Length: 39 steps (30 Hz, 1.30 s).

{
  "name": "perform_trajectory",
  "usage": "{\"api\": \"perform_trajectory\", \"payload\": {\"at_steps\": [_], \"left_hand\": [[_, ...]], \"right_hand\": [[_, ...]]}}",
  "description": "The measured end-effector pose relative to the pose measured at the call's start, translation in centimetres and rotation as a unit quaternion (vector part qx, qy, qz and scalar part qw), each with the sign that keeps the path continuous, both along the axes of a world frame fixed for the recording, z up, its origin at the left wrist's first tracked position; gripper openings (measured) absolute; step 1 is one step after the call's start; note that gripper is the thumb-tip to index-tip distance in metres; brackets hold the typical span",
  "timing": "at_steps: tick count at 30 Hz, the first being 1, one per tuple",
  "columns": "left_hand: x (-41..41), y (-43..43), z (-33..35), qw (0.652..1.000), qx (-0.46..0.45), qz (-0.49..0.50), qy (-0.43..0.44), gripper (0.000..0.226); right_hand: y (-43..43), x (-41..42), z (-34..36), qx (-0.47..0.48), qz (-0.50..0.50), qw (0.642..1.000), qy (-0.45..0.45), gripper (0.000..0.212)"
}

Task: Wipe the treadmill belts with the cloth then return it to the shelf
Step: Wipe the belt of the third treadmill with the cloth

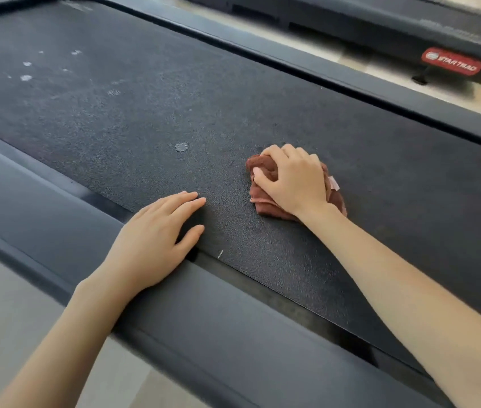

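right hand (293, 179) clenched the bunched cloth (265, 201) to scrub the belt (145, 113), left hand (154, 240) lay flat, released, bracing on the belt edge.

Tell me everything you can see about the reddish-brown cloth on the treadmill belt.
The reddish-brown cloth looks fuzzy and is scrunched into a bundle, with folded layers showing at its lower edge. A pale tag sticks out on its right side. It lies on the dark, textured treadmill belt. The right hand covers most of it, fingers curled into its top. The left hand does not touch it.
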<state>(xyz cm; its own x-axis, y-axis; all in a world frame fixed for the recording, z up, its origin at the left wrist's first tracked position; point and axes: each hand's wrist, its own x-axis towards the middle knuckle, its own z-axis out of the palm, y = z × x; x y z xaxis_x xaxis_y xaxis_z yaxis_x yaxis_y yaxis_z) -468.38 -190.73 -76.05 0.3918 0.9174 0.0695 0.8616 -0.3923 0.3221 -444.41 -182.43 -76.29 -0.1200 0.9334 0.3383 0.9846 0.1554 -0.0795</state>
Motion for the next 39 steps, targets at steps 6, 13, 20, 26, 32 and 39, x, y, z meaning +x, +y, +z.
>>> {"api": "perform_trajectory", "payload": {"at_steps": [6,13,20,26,32,39], "left_hand": [[-1.6,-2.1,0.3,0.999,0.014,0.041,0.008,0.068],[-1.0,-2.3,0.3,0.998,0.020,0.063,0.022,0.070],[-1.0,-2.2,0.2,0.998,0.017,0.065,0.016,0.060],[-1.3,-2.3,-0.1,0.997,0.016,0.071,0.005,0.042],[-1.4,-2.3,-0.3,0.996,0.021,0.084,-0.012,0.040],[-1.4,-2.2,-0.5,0.996,0.024,0.088,-0.019,0.041]], "right_hand": [[-10.3,2.2,0.9,-0.039,0.139,0.989,0.024,0.041],[-13.2,2.2,0.7,-0.025,0.156,0.987,0.039,0.029],[-1.4,-3.4,0.2,0.015,0.079,0.996,0.029,0.032],[4.4,-6.2,-0.6,0.021,-0.020,0.999,0.023,0.037],[-4.4,-4.3,0.0,0.000,0.100,0.995,0.027,0.038],[-13.5,-0.6,0.5,-0.010,0.144,0.989,0.041,0.033]]}}
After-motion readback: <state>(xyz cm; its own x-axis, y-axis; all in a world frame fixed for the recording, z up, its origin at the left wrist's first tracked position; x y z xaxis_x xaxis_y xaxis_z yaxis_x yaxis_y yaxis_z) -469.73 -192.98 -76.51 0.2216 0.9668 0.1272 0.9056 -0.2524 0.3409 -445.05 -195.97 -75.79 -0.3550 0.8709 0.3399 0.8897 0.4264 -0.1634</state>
